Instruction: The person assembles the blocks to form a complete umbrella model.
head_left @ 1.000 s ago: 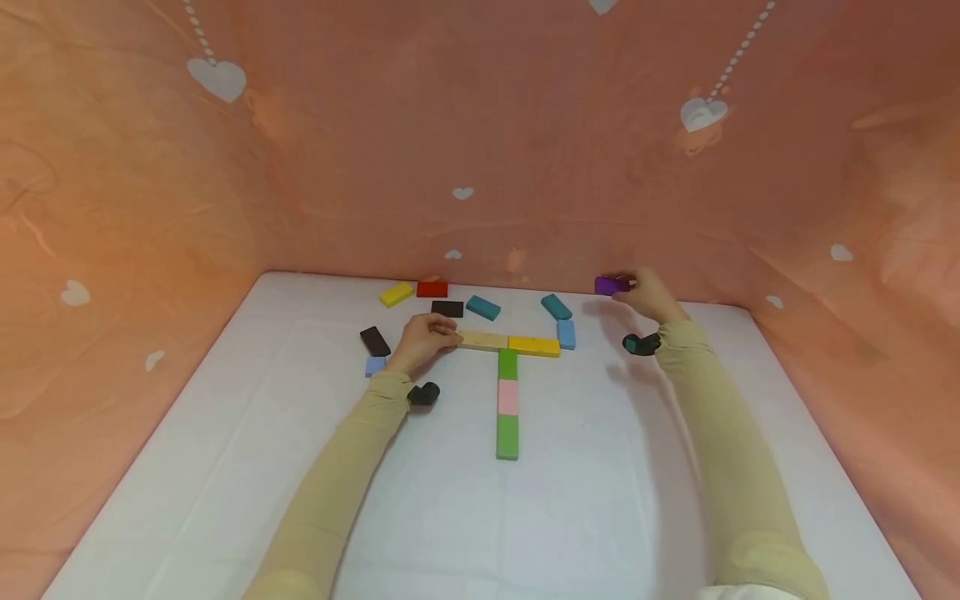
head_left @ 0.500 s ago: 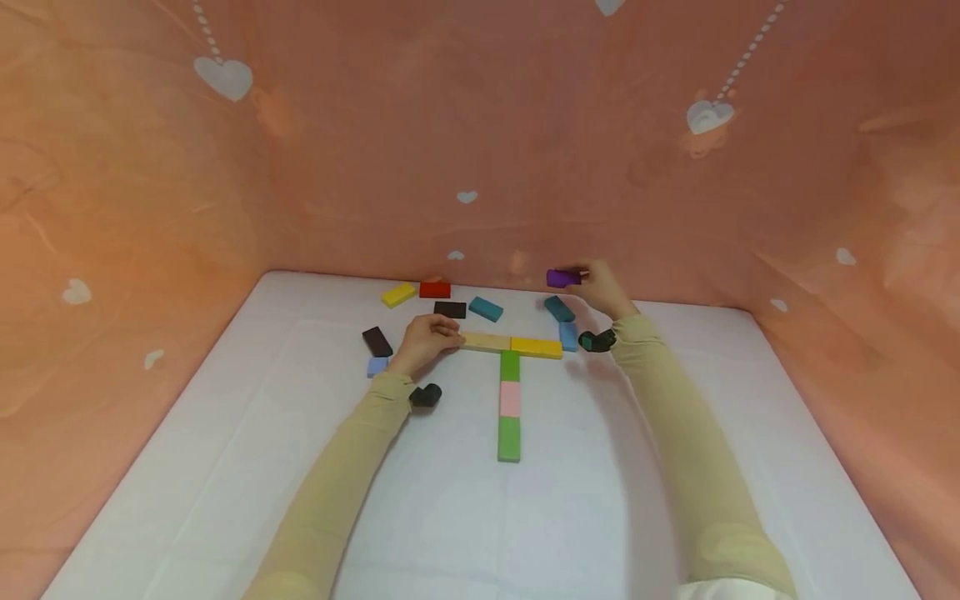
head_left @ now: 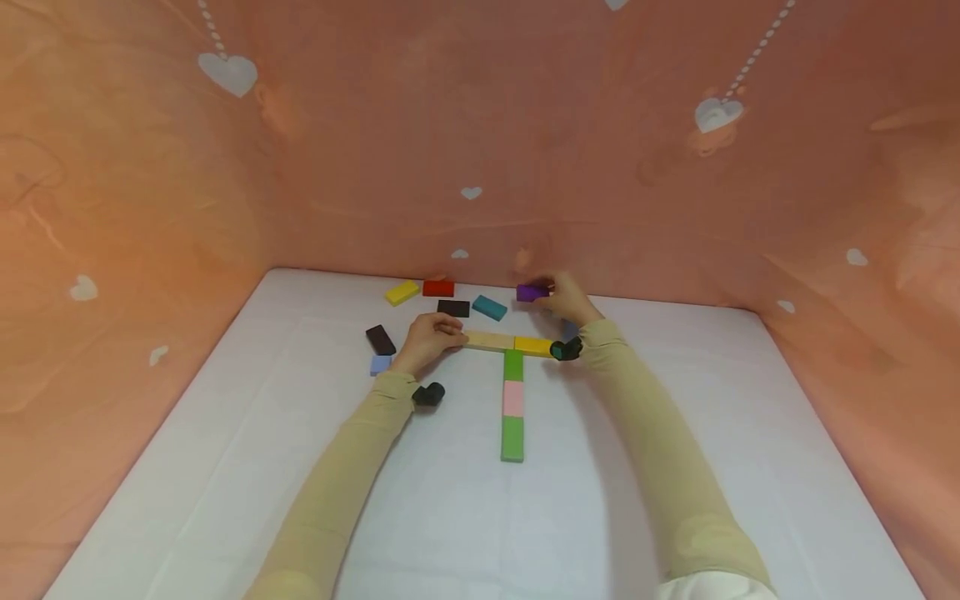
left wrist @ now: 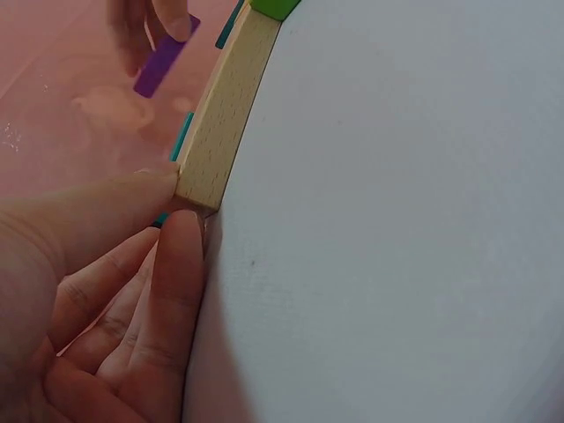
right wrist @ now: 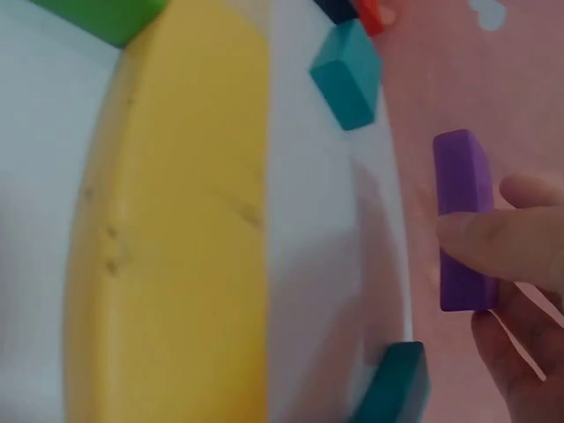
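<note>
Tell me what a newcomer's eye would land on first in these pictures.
Most likely the T of blocks lying in the middle of the white table. Next, the vivid purple block gripped by the right hand near the table's far edge. Then the left hand, holding the left end of the plain wooden block in the T's crossbar.

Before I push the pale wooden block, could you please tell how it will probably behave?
The pale wooden block is probably stiff: straight edges and visible grain suggest solid wood. Its flat faces make rolling unlikely. Pushed rightward, it may shift the adjoining yellow block too, since their ends appear to meet.
</note>
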Motion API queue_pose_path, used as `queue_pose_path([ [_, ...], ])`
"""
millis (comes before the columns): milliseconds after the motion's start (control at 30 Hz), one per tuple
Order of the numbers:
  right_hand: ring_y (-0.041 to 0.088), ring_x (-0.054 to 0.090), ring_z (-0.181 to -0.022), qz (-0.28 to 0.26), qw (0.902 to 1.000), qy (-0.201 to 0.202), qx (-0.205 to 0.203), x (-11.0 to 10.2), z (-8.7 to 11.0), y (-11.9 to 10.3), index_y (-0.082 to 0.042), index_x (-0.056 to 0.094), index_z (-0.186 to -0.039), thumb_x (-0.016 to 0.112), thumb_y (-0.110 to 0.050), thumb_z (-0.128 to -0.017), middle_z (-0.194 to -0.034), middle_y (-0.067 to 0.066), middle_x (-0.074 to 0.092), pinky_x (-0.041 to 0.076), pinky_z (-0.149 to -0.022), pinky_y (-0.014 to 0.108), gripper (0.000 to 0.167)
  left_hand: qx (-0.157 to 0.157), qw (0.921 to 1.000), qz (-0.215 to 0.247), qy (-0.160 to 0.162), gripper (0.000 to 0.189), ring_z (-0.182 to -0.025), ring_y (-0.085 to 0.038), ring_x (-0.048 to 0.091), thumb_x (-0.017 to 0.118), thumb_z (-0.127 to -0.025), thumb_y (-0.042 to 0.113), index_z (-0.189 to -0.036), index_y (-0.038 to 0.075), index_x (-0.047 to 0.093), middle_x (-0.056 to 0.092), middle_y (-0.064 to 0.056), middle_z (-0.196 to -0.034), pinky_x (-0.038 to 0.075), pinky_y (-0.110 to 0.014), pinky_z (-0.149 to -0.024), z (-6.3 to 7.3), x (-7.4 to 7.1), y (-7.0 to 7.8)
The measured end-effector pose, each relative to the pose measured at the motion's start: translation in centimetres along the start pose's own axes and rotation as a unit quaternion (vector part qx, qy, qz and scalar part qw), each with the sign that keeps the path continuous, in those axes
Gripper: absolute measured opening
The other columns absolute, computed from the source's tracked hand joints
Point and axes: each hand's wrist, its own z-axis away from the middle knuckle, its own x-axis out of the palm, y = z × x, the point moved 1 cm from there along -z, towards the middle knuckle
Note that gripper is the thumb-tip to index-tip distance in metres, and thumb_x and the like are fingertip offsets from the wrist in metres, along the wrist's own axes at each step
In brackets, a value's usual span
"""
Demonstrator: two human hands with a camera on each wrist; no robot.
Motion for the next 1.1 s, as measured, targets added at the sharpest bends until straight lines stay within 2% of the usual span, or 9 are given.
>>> queue_pose_path([
  [100,0.031,0.056,-0.101,0.002,0.9999,-0.016,0.001,0.5,-0.1,0.1,0.002,0.064,-0.117,0.072,0.002,-0.083,-0.112,0.016,0.063,0.047,-0.094,0.042,0.036,0.004,1.0,-0.001,0.001,0.029,-0.085,-0.021,0.06,0.076,-0.083,0.012,-0.108,0.001,0.065,0.066,-0.01,-0.095,0.051,-0.025,-0.077,0.1,0.1,0.1],
  [233,0.032,0.057,-0.101,0.018,0.9993,-0.032,0.004,0.9,-0.1,0.0,0.005,0.063,-0.116,0.068,0.009,-0.083,-0.112,0.019,0.063,0.048,-0.093,0.042,0.034,0.005,1.0,-0.004,0.002,0.029,-0.085,-0.021,0.059,0.076,-0.083,0.012,-0.108,0.001,0.066,0.066,-0.01,-0.094,0.051,-0.025,-0.075,0.1,0.1,0.3],
  [567,0.032,0.055,-0.105,0.028,0.9958,-0.064,0.059,1.9,0.1,-0.2,0.001,0.062,-0.117,0.066,0.01,-0.083,-0.114,0.017,0.061,0.045,-0.096,0.041,0.035,0.001,1.0,-0.001,0.001,0.03,-0.085,-0.021,0.06,0.075,-0.084,0.012,-0.109,0.0,0.065,0.067,-0.01,-0.094,0.051,-0.024,-0.076,0.2,0.1,0.1],
  [800,0.035,0.054,-0.107,0.065,0.9951,-0.068,0.031,2.1,0.0,0.2,0.005,0.058,-0.122,0.065,0.012,-0.081,-0.114,0.021,0.061,0.045,-0.096,0.044,0.041,0.003,1.0,0.002,0.004,0.029,-0.084,-0.02,0.06,0.075,-0.083,0.012,-0.108,0.0,0.065,0.066,-0.01,-0.094,0.051,-0.025,-0.077,0.2,0.1,-0.1],
  [933,0.034,0.054,-0.108,0.074,0.9935,-0.077,0.04,1.5,0.1,0.2,0.003,0.057,-0.124,0.064,0.012,-0.081,-0.115,0.021,0.06,0.044,-0.098,0.044,0.045,0.005,1.0,0.002,0.002,0.029,-0.084,-0.02,0.06,0.075,-0.083,0.011,-0.108,0.001,0.065,0.066,-0.01,-0.094,0.051,-0.025,-0.077,0.2,0.1,-0.1],
  [1100,0.033,0.053,-0.108,0.086,0.9918,-0.083,0.045,0.5,0.5,0.2,0.002,0.06,-0.121,0.063,0.011,-0.082,-0.116,0.019,0.061,0.045,-0.096,0.044,0.04,0.003,1.0,0.004,0.0,0.028,-0.082,-0.02,0.06,0.075,-0.083,0.011,-0.108,0.0,0.065,0.066,-0.011,-0.094,0.052,-0.024,-0.075,0.2,0.1,0.0],
])
